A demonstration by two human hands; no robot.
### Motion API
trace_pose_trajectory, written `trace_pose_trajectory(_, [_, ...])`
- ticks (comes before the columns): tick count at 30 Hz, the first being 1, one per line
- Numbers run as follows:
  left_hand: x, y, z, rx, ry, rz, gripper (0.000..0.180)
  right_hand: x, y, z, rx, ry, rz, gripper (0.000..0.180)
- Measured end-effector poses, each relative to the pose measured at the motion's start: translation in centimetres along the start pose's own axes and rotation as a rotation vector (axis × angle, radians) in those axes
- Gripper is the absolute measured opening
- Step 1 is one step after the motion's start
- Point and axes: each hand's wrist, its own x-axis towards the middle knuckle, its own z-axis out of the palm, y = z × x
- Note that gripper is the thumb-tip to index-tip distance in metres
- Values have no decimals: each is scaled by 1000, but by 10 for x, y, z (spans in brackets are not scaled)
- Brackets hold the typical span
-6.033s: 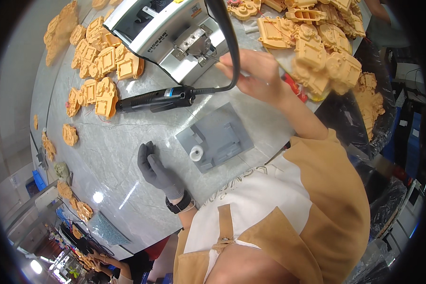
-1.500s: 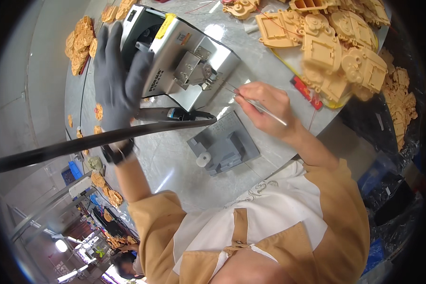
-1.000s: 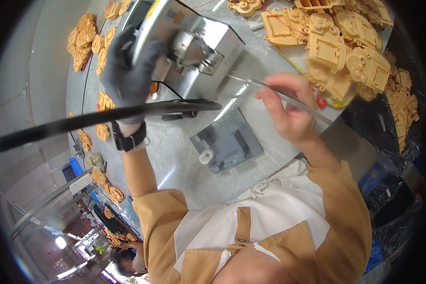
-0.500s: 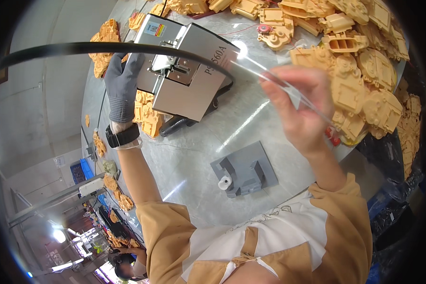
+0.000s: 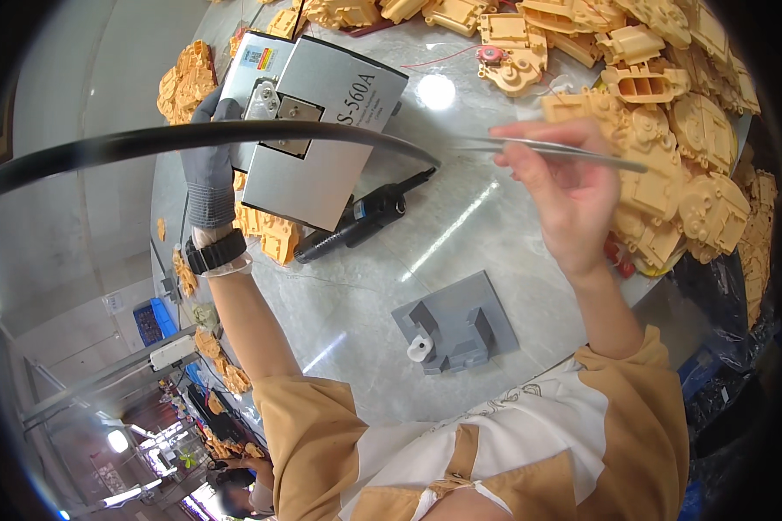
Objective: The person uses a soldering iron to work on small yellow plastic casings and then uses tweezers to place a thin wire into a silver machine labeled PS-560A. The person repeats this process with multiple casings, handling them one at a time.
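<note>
Landmark: the grey metal control box [image 5: 321, 130], resting on the grey marble table [image 5: 365, 347]. The left hand [image 5: 213, 161], in a grey glove, grips the box's left edge, fingers curled around it; a black watch [image 5: 215, 252] sits on that wrist. A thick black cable [image 5: 191, 139] arcs across the front of the box. Right of the box, the bare right hand [image 5: 565, 187] pinches a pair of slim metal tweezers [image 5: 547, 149], fingers closed narrowly on them, tips pointing toward the box. Just below the box's lower right corner lies a black handheld tool [image 5: 361, 217]. Farther below, a grey plastic fixture [image 5: 456, 323] lies flat. Tan moulded plastic parts [image 5: 669, 113] are heaped right of the box, behind the right hand.
</note>
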Motion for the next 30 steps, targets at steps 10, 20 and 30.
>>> trace_pose_trajectory(10, [2, -6, -2, -32, 40, 0, 37, -6, -3, 5, -29, 4, 68, 17])
trace_pose_trajectory(20, [-5, 0, 11, -349, 78, -46, 34, -5, 5, 9, -181, 13, 24, 29])
trace_pose_trajectory(30, [-24, 28, 23, -125, 136, -33, 34, -10, 15, 7, -174, 28, -9, 37])
